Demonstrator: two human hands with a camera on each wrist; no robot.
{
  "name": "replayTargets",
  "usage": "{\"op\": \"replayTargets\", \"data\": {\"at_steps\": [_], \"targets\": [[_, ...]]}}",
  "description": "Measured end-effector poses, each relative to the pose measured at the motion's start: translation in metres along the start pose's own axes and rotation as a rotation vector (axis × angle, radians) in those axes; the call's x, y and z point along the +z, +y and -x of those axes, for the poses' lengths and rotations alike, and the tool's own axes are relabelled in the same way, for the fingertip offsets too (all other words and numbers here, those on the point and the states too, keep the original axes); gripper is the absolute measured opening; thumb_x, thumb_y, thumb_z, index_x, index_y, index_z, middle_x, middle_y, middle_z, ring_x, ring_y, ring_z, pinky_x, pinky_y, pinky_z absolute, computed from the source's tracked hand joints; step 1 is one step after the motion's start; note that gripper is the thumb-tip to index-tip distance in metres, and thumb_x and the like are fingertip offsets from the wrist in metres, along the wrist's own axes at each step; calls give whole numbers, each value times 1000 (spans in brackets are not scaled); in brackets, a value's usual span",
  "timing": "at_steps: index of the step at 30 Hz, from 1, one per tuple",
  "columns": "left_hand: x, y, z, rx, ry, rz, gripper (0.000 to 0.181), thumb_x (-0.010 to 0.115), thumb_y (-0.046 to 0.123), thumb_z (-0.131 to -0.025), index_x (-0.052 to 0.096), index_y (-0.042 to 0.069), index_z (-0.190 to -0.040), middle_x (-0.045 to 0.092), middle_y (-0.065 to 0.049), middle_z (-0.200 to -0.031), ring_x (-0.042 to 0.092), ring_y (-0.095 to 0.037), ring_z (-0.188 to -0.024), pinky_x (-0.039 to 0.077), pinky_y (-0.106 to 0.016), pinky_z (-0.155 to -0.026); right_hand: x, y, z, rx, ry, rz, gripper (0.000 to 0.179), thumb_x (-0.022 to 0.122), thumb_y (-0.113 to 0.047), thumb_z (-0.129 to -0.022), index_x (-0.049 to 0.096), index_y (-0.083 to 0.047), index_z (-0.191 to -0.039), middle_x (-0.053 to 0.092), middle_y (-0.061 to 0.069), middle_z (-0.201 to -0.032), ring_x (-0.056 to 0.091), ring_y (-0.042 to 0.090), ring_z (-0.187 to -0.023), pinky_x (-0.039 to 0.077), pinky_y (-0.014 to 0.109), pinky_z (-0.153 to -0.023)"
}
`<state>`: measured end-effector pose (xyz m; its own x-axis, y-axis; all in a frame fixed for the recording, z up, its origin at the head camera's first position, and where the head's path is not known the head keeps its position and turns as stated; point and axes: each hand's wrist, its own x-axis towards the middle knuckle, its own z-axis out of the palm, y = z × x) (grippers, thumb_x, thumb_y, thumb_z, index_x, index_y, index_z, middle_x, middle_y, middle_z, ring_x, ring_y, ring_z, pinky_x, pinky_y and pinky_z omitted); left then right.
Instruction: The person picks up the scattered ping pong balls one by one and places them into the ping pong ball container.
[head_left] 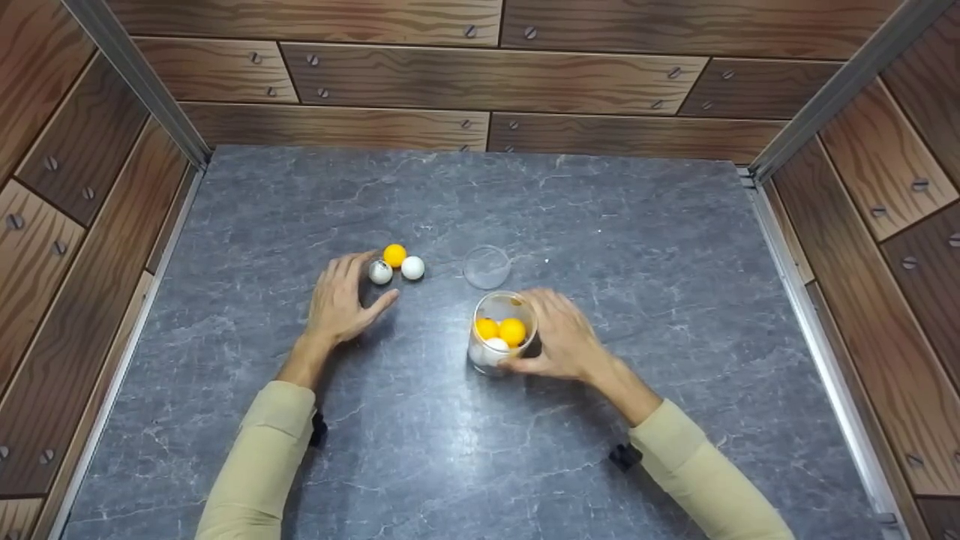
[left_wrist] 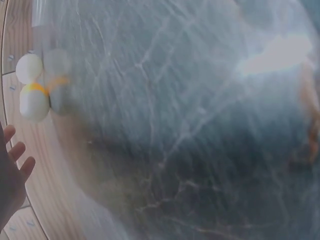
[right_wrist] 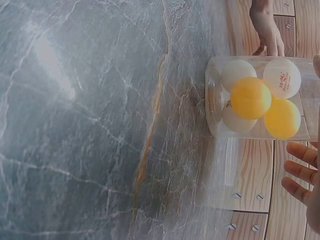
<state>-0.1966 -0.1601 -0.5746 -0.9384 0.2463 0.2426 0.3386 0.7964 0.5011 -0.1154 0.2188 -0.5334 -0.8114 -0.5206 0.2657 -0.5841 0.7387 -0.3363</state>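
Nearest are two rolled beige sleeves, the left sleeve (head_left: 251,472) and the right sleeve (head_left: 705,465), with a small black device (head_left: 319,429) by the left cuff and another black device (head_left: 625,456) by the right.

Beyond the cuffs, the right hand (head_left: 562,337) holds a clear jar (head_left: 482,366) from its right side, thumb across the near wall and fingers around the far one. The jar stands upright near the middle of the bench (head_left: 652,277), well in from the left and right edges. An orange ball (head_left: 512,331), a second orange ball (head_left: 487,328) and a white ball (head_left: 496,345) show through its open top; the right wrist view shows more white balls in it, one with red print.

The left hand (head_left: 339,300), toward the bench's left edge, is spread wide and empty, thumb well away from the fingers. Its fingertips reach beside a white ball with dark marks (head_left: 380,272); whether they touch it cannot be told. A plain white ball (head_left: 412,268) lies to the right, and a loose orange ball (head_left: 395,255) sits just behind the pair.

Between the jar and the bench's far edge lies a clear round disc (head_left: 486,268). Past that edge rises a wood-patterned wall (head_left: 480,79), with a metal post (head_left: 142,82) at the far-left corner and another metal post (head_left: 832,94) at the far-right corner.
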Motion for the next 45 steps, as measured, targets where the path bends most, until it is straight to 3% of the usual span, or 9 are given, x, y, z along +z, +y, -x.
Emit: {"op": "replayTargets", "data": {"at_steps": [14, 25, 45], "targets": [[10, -10, -9, -59, -29, -13, 78, 65, 61, -95, 51, 9, -151, 60, -15, -143, 54, -39, -133, 44, -56, -115, 0, 2, 0, -20, 15, 11, 100, 75, -74, -78, 54, 0, -143, 66, 16, -133, 63, 34, -124, 52, 54, -111], [15, -11, -12, -81, -43, -33, 65, 66, 50, -100, 53, 10, -149, 62, -16, -141, 57, -38, -129, 47, -54, -111, 1, 1, 1, -5, -5, -9, 102, 75, -73, -79, 53, 1, -145, 65, 19, -138, 62, 38, -128, 49, 59, -114], [21, -8, -16, -66, -50, -34, 49, 67, 37, -102, 60, 9, -142, 66, -17, -136, 59, -38, -126, 50, -55, -108, 1, 2, 0, -7, -5, -1, 102, 77, -72, -77, 53, 1, -144, 65, 19, -137, 62, 37, -128, 49, 58, -116]]}}
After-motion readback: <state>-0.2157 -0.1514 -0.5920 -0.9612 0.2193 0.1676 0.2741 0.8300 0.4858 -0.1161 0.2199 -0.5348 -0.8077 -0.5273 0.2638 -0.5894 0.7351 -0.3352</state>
